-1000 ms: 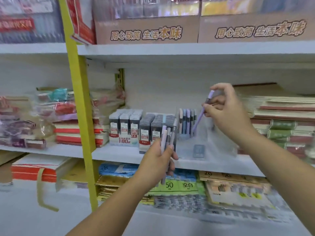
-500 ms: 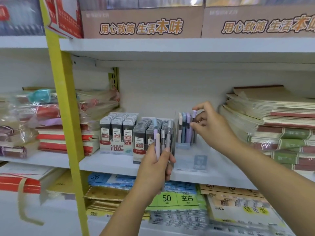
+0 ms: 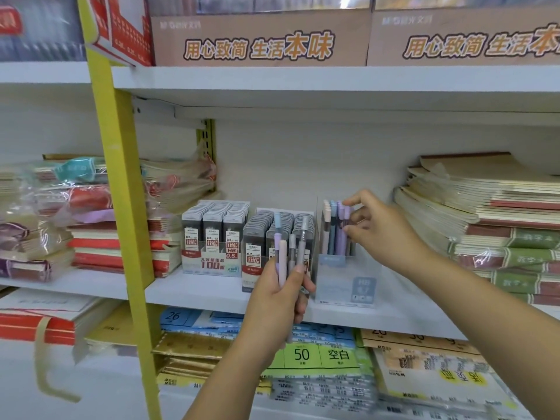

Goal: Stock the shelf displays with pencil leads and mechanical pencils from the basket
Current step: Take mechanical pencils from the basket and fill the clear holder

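Left hand [image 3: 280, 301] grips four pencils [image 3: 282, 256], lower ends hidden. Right hand [image 3: 382, 234] pinches rightmost racked pencil [image 3: 347, 216]; four show in holder [image 3: 348, 283], bases obscured.

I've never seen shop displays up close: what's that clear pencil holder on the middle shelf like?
The clear plastic holder stands upright on the white shelf beside the lead boxes. Its frosted front carries a pale blue label. Mechanical pencils, cream, blue and lilac, stand along its back. The right hand reaches the lilac tops; whether it pinches one is unclear. The left hand grips a pencil bunch near its left edge.
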A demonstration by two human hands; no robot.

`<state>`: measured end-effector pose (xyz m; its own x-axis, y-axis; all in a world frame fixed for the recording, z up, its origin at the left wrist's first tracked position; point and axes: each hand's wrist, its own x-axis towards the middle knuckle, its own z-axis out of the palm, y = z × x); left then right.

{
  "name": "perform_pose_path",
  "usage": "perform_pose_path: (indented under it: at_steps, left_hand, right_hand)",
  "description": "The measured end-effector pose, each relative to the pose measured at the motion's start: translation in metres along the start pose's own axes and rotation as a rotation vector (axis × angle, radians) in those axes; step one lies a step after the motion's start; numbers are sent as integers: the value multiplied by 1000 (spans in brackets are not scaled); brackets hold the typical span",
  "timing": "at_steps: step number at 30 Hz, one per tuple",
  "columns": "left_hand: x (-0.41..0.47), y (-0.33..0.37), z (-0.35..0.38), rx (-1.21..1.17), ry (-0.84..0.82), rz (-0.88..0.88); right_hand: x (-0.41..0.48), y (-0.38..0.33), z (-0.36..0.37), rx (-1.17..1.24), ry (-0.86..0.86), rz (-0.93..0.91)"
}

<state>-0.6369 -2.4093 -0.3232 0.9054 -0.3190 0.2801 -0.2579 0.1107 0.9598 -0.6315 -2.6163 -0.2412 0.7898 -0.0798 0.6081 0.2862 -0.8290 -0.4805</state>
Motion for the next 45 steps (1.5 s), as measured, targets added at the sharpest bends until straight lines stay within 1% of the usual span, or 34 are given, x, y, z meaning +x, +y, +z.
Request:
perform_pose_path:
  at_steps: [3, 5, 6, 7, 8, 10, 11, 12, 15, 17, 19, 20, 22, 27, 31, 37, 45]
  left_hand:
    - [-1, 3, 0, -10, -12, 0]
    - [-3, 4, -1, -15, -29, -6]
    - [-4, 6, -1, -15, -39, -8]
    - [-6, 7, 0, -19, -48, -10]
    - [-6, 9, 1, -26, -53, -10]
    - [-6, 11, 4, -74, -72, 4]
    - [-6, 11, 6, -100, -93, 14]
    - [-6, 12, 8, -117, -116, 21]
    - [-7, 10, 11, -173, -158, 21]
    - [-6, 9, 10, -212, -154, -2]
    - [-1, 7, 9, -183, -115, -1]
    - [2, 6, 9, -154, -94, 13]
    - [6, 4, 8, -114, -70, 46]
    - [10, 2, 7, -145, -52, 20]
    - [11, -1, 8, -144, -66, -3]
    - [12, -3, 6, -215, -87, -63]
    - [10, -5, 1, -123, -116, -8]
  right_hand:
    - [-2, -3, 3, -195, 37, -52]
    - [-3, -12, 1, -253, 107, -74]
    - [-6, -18, -2, -242, 158, -76]
    - [-9, -25, -3, -171, 185, -62]
    - [-13, -33, -5, -44, 161, -26]
    - [-24, -50, -3, 245, -10, 81]
    - [-29, -56, -1, 351, -84, 117]
    - [-34, -60, 3, 423, -116, 131]
    - [-37, -65, 0, 496, -57, 139]
    - [-30, -61, -14, 521, 87, 125]
    - [-17, -54, -35, 475, 257, 56]
    - [-11, -50, -43, 413, 296, 10]
    - [-2, -40, -50, 280, 285, -51]
    - [7, -13, -32, -75, 170, -60]
    - [8, -4, -21, -97, 151, -54]
    - [8, -2, -15, -171, 120, -65]
    - [8, -2, -14, -170, 133, -41]
